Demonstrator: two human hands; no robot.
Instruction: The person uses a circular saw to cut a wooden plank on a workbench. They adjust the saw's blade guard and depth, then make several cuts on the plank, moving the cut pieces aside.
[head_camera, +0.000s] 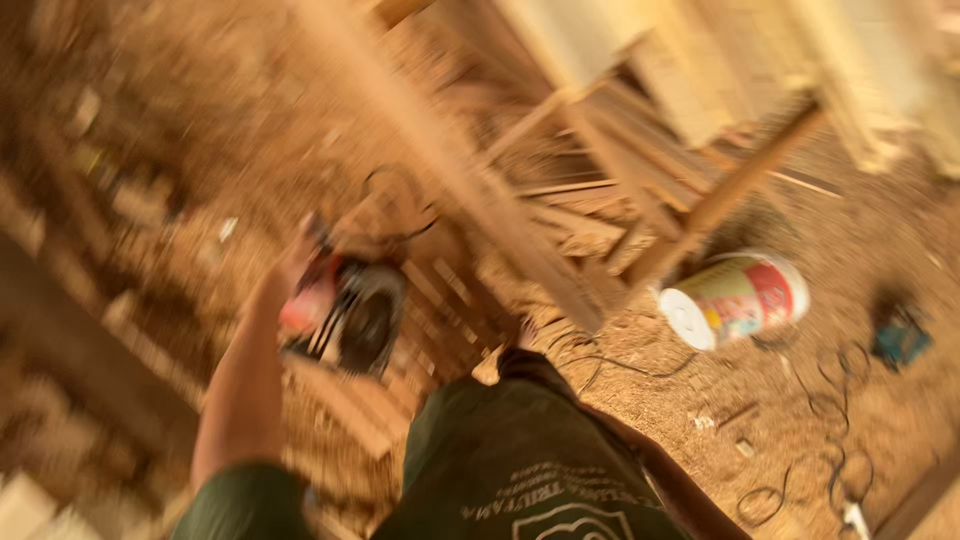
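The picture is blurred by motion. My left hand (288, 268) reaches down and forward and grips a red and black circular saw (352, 312) by its handle. The saw hangs over a sawdust-covered floor, its round blade guard facing the camera. A long pale wooden plank (450, 170) runs diagonally just right of the saw. My dark green shirt (500, 470) fills the lower middle. My right hand is out of the picture.
A heap of wooden planks and offcuts (600, 190) lies ahead. A white bucket with a coloured label (735, 298) lies on its side at the right. Black cable (820, 410) loops over the sawdust, near a small blue-green tool (900, 335).
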